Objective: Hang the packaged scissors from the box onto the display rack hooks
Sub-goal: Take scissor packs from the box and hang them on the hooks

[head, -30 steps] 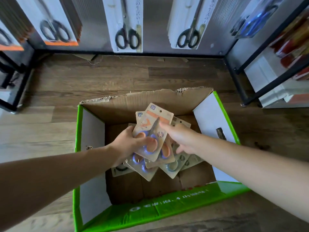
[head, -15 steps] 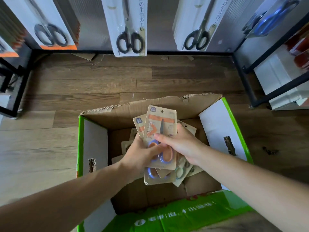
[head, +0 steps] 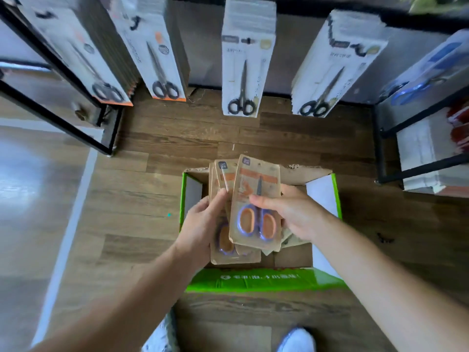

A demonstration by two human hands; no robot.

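Left hand (head: 203,224) grips stacked packs (head: 223,189); right hand (head: 291,212) pinches, seemingly, front pack (head: 256,199).

packaged scissors (head: 256,207): matt kraft card, clear glossy blister, plastic handles; box (head: 256,279): raw corrugated cardboard inside, glossy green print outside; floor (head: 162,148): wood-grain planks; display rack (head: 58,97): black metal

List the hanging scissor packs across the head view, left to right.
Orange-edged pack with black scissors → second orange-edged pack → white pack with black scissors → second white pack → blue-handled scissors pack.
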